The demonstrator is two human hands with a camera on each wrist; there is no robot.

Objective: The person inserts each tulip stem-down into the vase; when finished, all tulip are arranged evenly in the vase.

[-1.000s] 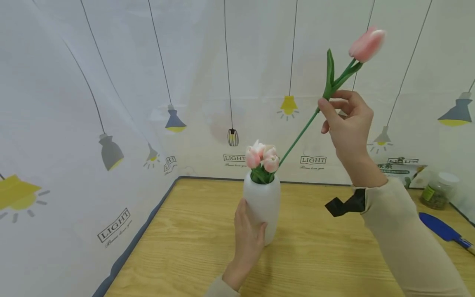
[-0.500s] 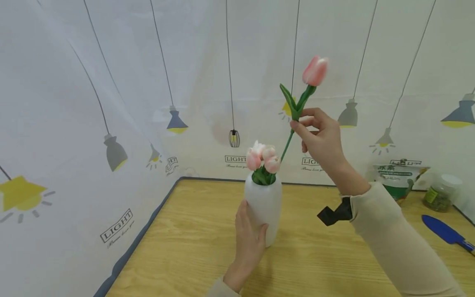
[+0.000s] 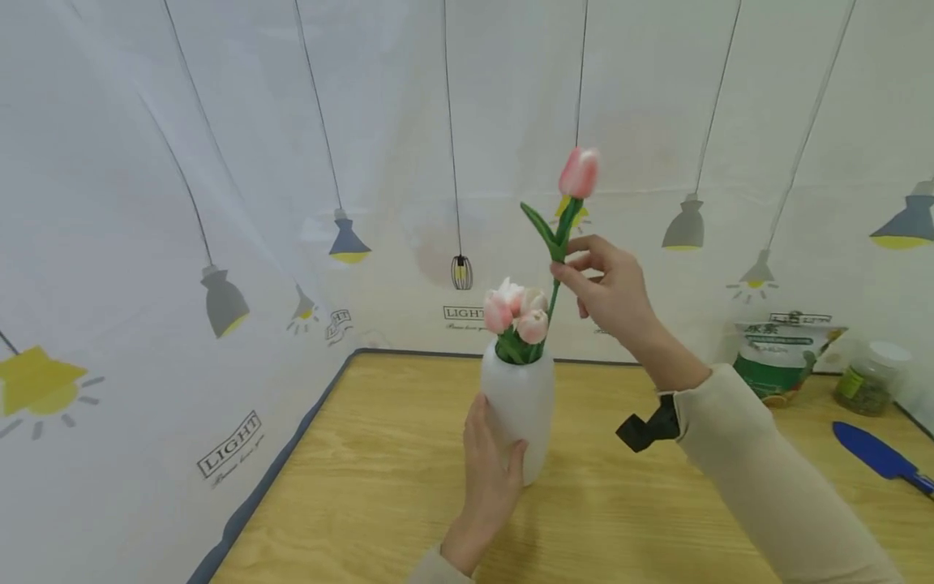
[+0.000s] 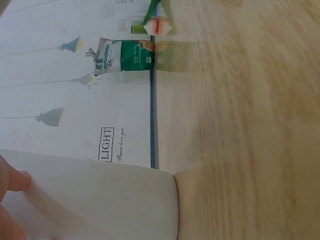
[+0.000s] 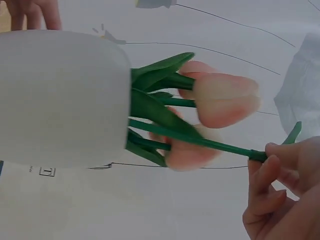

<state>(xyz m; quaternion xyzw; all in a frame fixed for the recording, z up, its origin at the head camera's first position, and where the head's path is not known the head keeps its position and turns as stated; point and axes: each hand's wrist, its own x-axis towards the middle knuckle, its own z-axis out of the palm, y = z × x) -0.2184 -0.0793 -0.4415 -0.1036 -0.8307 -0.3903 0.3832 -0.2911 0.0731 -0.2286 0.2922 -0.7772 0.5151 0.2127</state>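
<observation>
A white vase [image 3: 520, 401] stands upright on the wooden table, with several pale pink tulips [image 3: 531, 326] bunched in its mouth. My left hand [image 3: 489, 478] grips the vase's lower side from the left, fingers and thumb curved round it. Between thumb and fingertips, my right hand [image 3: 616, 296] pinches another pink tulip [image 3: 580, 173] by the stem just below its leaves. That tulip's bloom rises above the others. In the right wrist view, its green stem [image 5: 220, 145] runs down into the vase mouth; the lower end is hidden inside.
At the back right stand a green-and-white bag [image 3: 777, 361] and a clear jar [image 3: 871, 381] with a white lid. A blue trowel [image 3: 871, 450] lies nearer at the right. One more pink bloom [image 4: 158, 26] shows low over the table in the left wrist view.
My right hand has moved down and left with the tulip, so its stem sinks deeper into the vase and stands more upright. The left hand keeps its hold on the vase.
</observation>
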